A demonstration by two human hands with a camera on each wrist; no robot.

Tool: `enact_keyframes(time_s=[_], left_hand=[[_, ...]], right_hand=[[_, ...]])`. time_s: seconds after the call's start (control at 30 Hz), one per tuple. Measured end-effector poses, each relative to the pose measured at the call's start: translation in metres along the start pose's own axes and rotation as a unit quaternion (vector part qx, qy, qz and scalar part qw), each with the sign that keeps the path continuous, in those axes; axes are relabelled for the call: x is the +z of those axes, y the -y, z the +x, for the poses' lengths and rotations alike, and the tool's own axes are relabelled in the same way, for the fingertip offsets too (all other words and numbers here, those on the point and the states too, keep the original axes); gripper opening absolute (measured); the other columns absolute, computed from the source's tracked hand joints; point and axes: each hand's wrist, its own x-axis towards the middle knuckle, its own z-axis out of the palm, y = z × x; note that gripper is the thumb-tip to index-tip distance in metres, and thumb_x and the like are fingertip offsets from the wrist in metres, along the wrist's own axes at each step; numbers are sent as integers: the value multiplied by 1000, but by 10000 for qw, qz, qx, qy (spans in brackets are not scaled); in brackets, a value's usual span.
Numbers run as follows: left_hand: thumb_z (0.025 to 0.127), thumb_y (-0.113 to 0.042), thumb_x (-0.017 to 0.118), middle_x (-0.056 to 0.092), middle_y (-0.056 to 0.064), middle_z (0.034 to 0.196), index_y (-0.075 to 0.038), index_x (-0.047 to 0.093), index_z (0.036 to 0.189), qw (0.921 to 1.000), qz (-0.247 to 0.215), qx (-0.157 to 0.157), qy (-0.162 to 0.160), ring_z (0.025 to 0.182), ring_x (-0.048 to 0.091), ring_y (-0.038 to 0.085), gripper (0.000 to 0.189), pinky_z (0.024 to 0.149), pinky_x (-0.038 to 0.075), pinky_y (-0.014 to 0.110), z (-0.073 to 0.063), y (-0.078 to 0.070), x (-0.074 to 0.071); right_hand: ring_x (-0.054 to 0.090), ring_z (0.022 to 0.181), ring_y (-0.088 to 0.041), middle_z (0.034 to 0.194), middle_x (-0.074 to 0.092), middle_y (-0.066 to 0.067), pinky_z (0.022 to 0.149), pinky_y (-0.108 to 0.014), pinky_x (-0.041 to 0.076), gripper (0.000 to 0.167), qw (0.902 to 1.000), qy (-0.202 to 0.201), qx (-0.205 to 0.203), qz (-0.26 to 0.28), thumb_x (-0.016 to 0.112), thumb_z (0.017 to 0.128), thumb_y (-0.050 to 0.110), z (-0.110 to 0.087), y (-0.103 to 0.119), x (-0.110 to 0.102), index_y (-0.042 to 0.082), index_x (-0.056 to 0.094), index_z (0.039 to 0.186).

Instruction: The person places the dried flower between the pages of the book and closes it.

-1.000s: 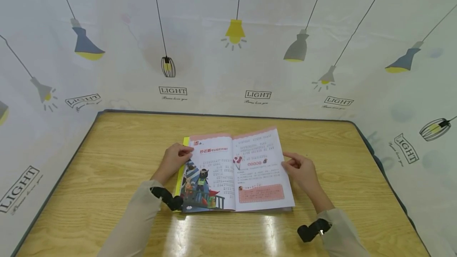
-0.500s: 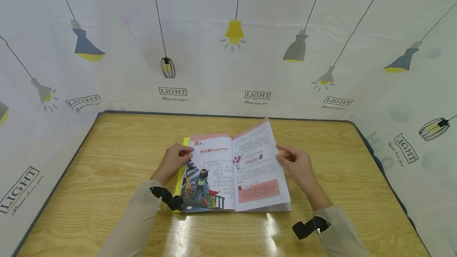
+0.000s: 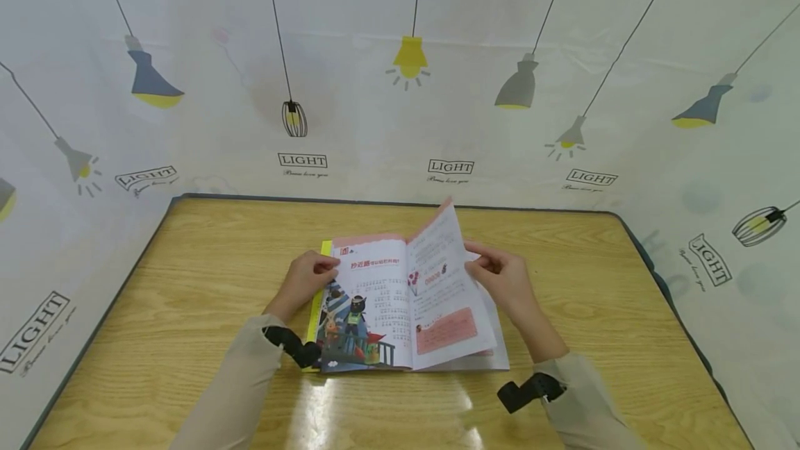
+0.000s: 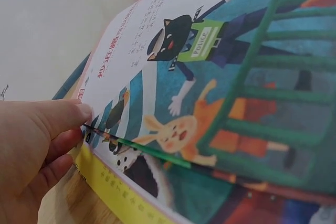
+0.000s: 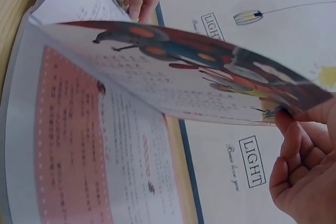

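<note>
An illustrated children's book (image 3: 375, 297) lies spread out on the table, with a cartoon cat in a police vest on its left page (image 4: 210, 45). My left hand (image 3: 306, 280) pinches the left pages by their outer edge, thumb on top, beside a yellow strip (image 4: 123, 195) under them. On the other side, my right hand (image 3: 505, 283) grips the outer edge of a raised page (image 3: 440, 290) between thumb and forefinger. That leaf stands tilted up, and its colourful underside shows in the right wrist view. Below it, another page with a pink text box (image 5: 73, 140) lies flat.
The wooden table (image 3: 219, 262) has a dark edge along its back and sides. A pale cloth (image 3: 350, 117) printed with lamps and the word LIGHT rises behind it and at both sides. Black wrist straps (image 3: 531, 391) sit over the sleeves.
My right hand has moved left, lifting the right page from nearly flat to a steeper tilt and uncovering the page below. The left hand has stayed at the left edge.
</note>
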Motion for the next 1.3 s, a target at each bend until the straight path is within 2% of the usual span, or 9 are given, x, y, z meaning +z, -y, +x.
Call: enact_keyframes(time_s=[0.13, 0.37, 0.47, 0.57, 0.73, 0.93, 1.13, 1.3], left_hand=[[88, -12, 62, 55, 9, 100, -3, 66, 110, 10000, -8, 54, 19, 86, 49, 21, 24, 77, 42, 33, 0, -1, 0], [89, -15, 61, 55, 8, 102, -6, 65, 111, 9999, -58, 100, 23, 89, 48, 22, 24, 79, 42, 34, 3, -4, -1], [89, -15, 61, 55, 7, 99, -6, 66, 110, 9998, -109, 182, -3, 88, 49, 21, 24, 78, 43, 34, 5, -3, -2], [89, -15, 61, 55, 7, 97, -7, 66, 110, 9997, -148, 219, -9, 87, 50, 20, 23, 76, 44, 33, 6, -5, -3], [88, -14, 61, 56, 8, 95, -5, 66, 109, 9994, -146, 301, -78, 86, 52, 21, 23, 75, 45, 34, 4, -15, -8], [88, -12, 62, 56, 9, 94, -4, 67, 107, 9985, 27, 495, -240, 86, 53, 23, 22, 74, 45, 34, 4, -31, -16], [87, -12, 63, 58, 9, 93, -4, 67, 108, 9960, 150, 785, -397, 85, 55, 23, 23, 71, 47, 35, 7, -48, -22], [87, -11, 63, 59, 11, 93, -2, 67, 108, 9916, 209, 1167, -520, 84, 56, 23, 23, 73, 47, 37, 8, -60, -25]], right_hand=[[51, 61, -8, 78, 64, -10, 55, -20, 40, 29, 10000, -63, 24, 62, 64, 84, 5, 1, 8, 8, 0, 64, 113], [48, 58, -5, 75, 63, -13, 54, -19, 38, 29, 9990, 5, 8, 440, 61, 82, -5, -4, 50, 18, -10, 61, 110], [47, 58, -6, 73, 62, -11, 53, -19, 38, 29, 9984, 48, -15, 556, 60, 81, -6, -3, 54, 23, -10, 62, 109], [47, 58, -6, 72, 62, -10, 53, -19, 38, 29, 9984, 66, 23, 567, 60, 80, -6, 1, 50, 29, -9, 62, 109], [47, 58, -6, 70, 61, -4, 54, -19, 38, 30, 9972, 77, 54, 742, 63, 79, -3, 12, 35, 42, -5, 64, 109], [47, 60, -8, 70, 60, -2, 55, -20, 38, 29, 9967, 180, 7, 794, 63, 80, -2, 14, 38, 54, -5, 64, 109], [47, 62, -10, 72, 60, -3, 58, -22, 38, 29, 9951, 288, 125, 940, 62, 81, -1, 15, 41, 63, -2, 65, 110], [46, 62, -11, 73, 61, -4, 57, -22, 38, 29, 9942, 371, 109, 1004, 63, 81, 0, 16, 43, 71, -3, 65, 110]])
